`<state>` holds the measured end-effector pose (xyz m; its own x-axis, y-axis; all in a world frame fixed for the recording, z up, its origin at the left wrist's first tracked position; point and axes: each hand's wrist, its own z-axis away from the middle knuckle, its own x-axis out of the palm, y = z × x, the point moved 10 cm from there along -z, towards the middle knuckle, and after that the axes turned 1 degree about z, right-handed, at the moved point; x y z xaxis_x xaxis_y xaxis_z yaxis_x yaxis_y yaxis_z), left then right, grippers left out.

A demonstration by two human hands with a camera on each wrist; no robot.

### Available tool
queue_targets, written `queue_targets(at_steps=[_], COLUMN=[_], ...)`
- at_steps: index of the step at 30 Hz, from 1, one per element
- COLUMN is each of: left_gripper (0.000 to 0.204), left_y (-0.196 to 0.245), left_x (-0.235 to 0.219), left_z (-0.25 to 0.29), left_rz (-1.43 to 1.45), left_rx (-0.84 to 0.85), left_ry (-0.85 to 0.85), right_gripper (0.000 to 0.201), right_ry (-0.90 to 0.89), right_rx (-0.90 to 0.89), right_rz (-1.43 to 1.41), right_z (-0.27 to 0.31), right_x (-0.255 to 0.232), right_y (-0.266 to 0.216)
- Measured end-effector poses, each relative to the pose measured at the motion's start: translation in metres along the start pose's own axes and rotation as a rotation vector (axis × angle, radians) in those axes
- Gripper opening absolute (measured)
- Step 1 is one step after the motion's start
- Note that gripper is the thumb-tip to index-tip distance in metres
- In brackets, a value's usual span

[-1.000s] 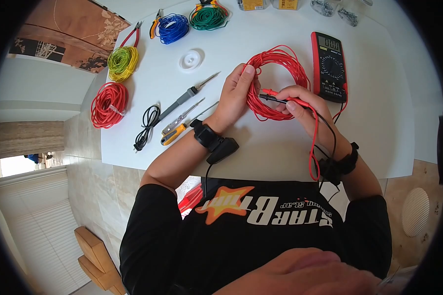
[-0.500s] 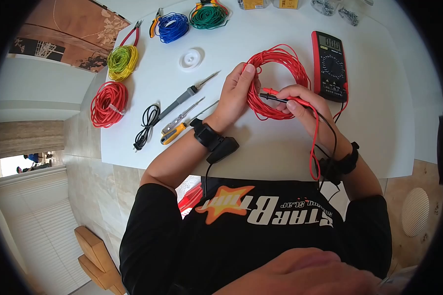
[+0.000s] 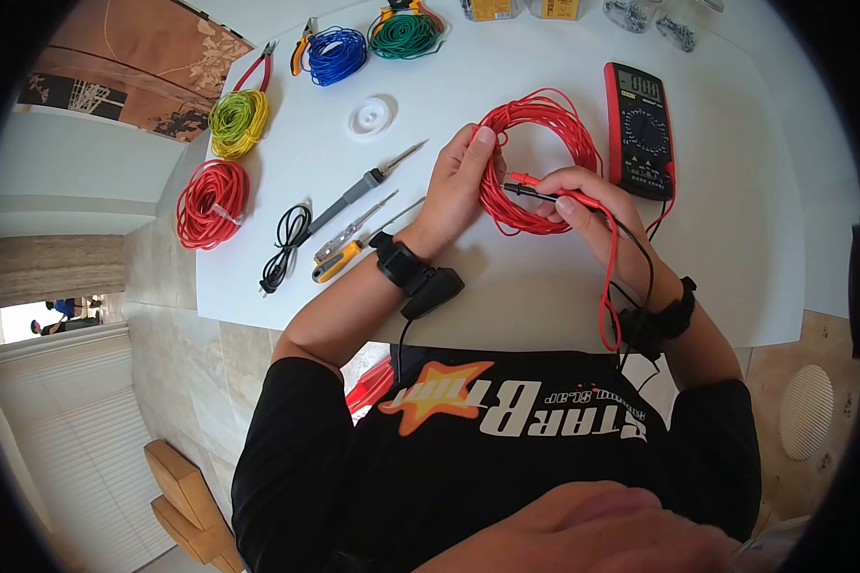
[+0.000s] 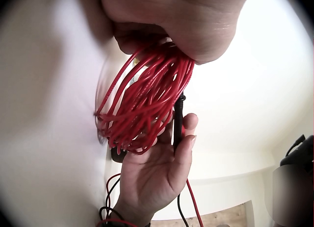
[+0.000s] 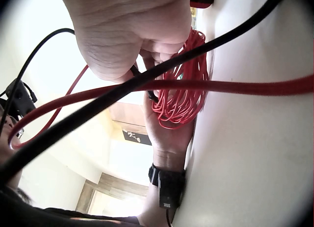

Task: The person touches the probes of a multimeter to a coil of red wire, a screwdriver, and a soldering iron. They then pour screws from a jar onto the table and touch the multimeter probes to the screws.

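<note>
Probing looks to be the step in hand: our left hand [image 3: 454, 186] grips the red wire coil [image 3: 537, 158], fingers curled round its strands, just left of the multimeter [image 3: 640, 129] on the desk [image 3: 545, 286]. Our right hand [image 3: 588, 205] pinches both probes [image 3: 535, 186] against the coil. Next, we judge, the tips need steady contact on bare wire ends. The coil is thin, glossy, loosely wound in many loops.

White table [image 3: 545, 286], wire coils [image 3: 238, 120], multimeter [image 3: 640, 129], screwdrivers [image 3: 354, 234], pliers [image 3: 254, 67], soldering iron [image 3: 363, 181]
</note>
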<state>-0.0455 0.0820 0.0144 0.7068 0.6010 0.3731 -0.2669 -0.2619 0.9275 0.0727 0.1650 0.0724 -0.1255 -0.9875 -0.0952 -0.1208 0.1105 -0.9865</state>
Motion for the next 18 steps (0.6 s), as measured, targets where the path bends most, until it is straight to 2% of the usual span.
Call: queue_targets(at_steps=[18], left_gripper=[0.035], left_y=[-0.0007], left_x=[0.0007], left_z=[-0.0001], left_rz=[0.018], left_rx=[-0.008], left_ry=[-0.001], right_gripper=[0.021], right_ry=[0.008], right_rx=[0.027], right_rz=[-0.004], right_z=[0.0006], right_x=[-0.0002], right_y=[0.0014])
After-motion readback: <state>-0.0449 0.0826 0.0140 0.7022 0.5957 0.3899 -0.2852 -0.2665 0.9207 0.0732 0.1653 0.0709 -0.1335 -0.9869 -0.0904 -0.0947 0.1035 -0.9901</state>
